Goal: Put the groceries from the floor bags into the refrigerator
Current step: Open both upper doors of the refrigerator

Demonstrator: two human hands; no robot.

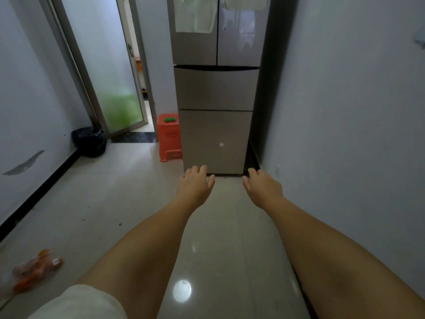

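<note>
Head view. Refrigerator (pixel 216 88) stood at 12 o'clock against the far wall, all doors and drawers closed. Both arms were stretched forward toward it. Left hand (pixel 195 184) was released, palm down, fingers loosely spread, holding nothing. Right hand (pixel 263 186) was likewise released, fingers relaxed, holding nothing. Neither hand touched the refrigerator; both hung over the pale tiled floor (pixel 115 203) just short of its base.

Clear bag of orange produce (pixel 36 269) lay on the floor at 8 o'clock, near the left wall and well apart from the hands. Orange plastic stool (pixel 170 139) stood just beside the refrigerator's left side, at 11 o'clock, with a small green item (pixel 169 120) on its top. Black bag (pixel 89 141) sat at 10 o'clock beside a frosted glass door (pixel 110 77).
</note>
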